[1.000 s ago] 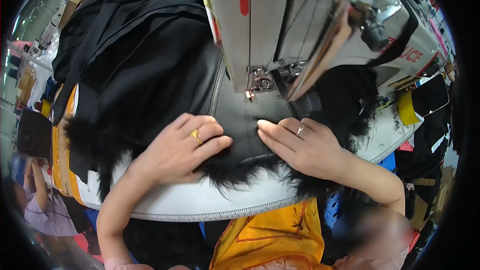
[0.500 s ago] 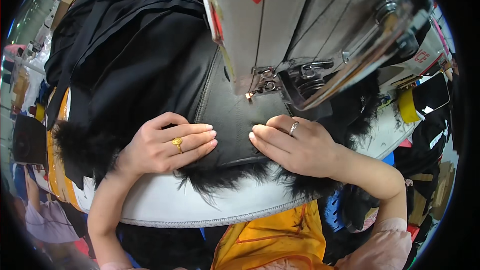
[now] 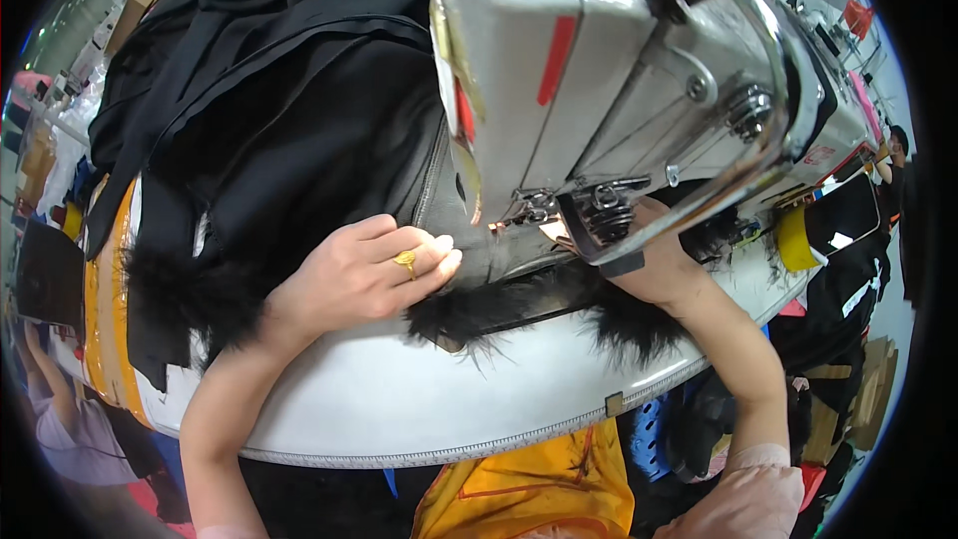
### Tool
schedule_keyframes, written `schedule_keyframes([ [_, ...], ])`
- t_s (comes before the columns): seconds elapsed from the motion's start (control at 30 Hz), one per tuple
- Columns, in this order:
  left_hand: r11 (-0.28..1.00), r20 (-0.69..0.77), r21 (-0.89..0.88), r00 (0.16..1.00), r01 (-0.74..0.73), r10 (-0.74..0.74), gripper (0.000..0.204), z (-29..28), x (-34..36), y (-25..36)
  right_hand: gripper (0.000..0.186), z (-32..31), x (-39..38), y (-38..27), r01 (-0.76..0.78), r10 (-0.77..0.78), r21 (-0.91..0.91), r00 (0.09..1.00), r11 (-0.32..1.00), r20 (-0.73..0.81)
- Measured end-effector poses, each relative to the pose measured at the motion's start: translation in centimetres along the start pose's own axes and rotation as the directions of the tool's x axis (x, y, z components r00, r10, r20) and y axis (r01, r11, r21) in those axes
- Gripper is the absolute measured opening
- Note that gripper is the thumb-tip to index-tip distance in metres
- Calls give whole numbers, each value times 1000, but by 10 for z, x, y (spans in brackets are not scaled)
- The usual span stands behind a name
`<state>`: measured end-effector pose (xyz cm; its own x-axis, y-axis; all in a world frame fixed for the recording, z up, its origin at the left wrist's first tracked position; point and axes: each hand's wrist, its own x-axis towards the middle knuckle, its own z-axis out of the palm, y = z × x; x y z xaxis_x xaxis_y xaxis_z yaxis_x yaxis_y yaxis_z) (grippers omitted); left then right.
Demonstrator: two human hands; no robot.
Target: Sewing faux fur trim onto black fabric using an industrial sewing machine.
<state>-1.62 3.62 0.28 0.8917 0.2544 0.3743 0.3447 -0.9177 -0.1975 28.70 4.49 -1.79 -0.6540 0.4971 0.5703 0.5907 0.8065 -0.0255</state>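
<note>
A black garment (image 3: 309, 140) with fluffy feather trim (image 3: 509, 304) lies under the head of a sewing machine (image 3: 519, 50). My left hand (image 3: 364, 274), with a gold ring, is left of the needle area, its fingers bent together and closed on the garment beside a stitched seam. To the right, my right hand (image 3: 654, 269) reaches in behind the machine's guard and presser parts. Only a fingertip shows by the lit needle area; most of its fingers are hidden.
The white curved table edge (image 3: 399, 419) carries a measuring tape. More black cloth is heaped at the far left, by a taped yellow edge (image 3: 110, 339). A yellow roll (image 3: 795, 238) stands at the right. Another person's arm (image 3: 50, 379) shows at the far left.
My right hand has gone from lying flat in front of the needle to behind the guard. My left hand has shifted right and its fingers have bent. The trimmed edge has moved away from me.
</note>
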Motion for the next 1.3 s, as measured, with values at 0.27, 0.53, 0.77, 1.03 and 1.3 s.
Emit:
schedule_keyframes([
  [0.27, 998, -94, 58, 995, 17, -11, 28, 18, 10, -2, 10, -13, -4, 6, -18, 24, -132, 999, 991, 41],
  [0.53, 981, -76, 168, 993, 100, -88, 28, 14, 16, 11, 14, -4, -7, 4, -89, 91, -21, 994, 996, 64],
  [0.77, 971, -34, 215, 994, 109, -104, 30, 21, 14, 16, 15, -4, -14, 4, -89, 99, -83, 987, 993, 124],
  [1.03, 975, -173, -106, 962, 194, -210, 23, 9, 15, 0, 13, -11, 4, 5, 37, -19, -162, 993, 986, 113],
  [1.3, 988, -158, 46, 978, 146, -137, 22, 11, 16, 45, 43, -61, -2, -38, 124, 5, -294, 915, 948, 404],
])
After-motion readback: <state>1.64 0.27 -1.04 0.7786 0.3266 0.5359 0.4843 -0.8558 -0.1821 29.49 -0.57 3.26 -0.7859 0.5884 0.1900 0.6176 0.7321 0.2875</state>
